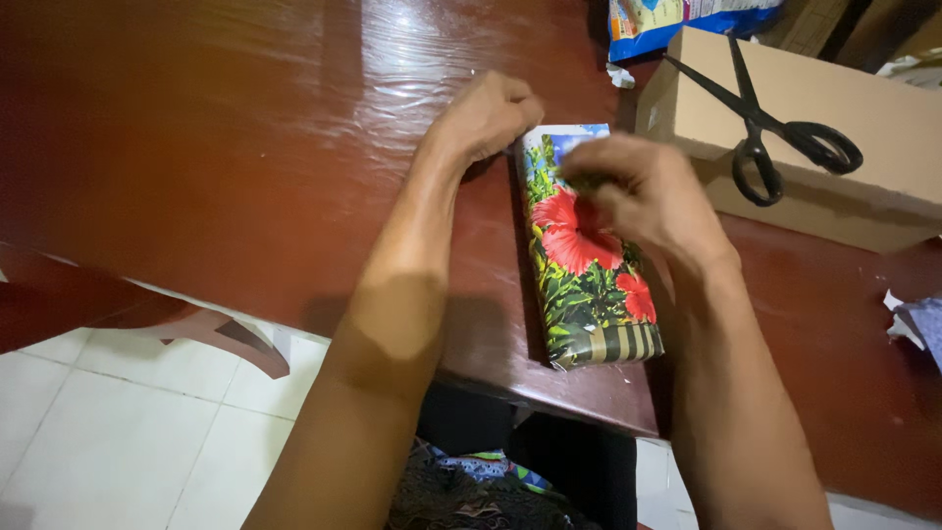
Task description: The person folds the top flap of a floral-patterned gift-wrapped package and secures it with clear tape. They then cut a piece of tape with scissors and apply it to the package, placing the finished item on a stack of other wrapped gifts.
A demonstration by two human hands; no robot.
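Note:
A box wrapped in paper with red flowers and green leaves (pixel 587 280) lies on the dark red-brown table (pixel 245 147), its long side running away from me. My left hand (pixel 488 116) is curled against the box's far left corner, fingers closed and touching the wrapping. My right hand (pixel 643 196) hovers over the far half of the box, blurred, with fingertips pinched together on its top face. Whether it pinches something small cannot be told.
A brown cardboard box (pixel 863 157) stands at the right back with black scissors (pixel 775 132) lying on top. A blue and white packet (pixel 657 25) lies behind. Paper scraps (pixel 917 324) sit at the right edge. The table's near edge and a white tiled floor (pixel 128 432) are below left.

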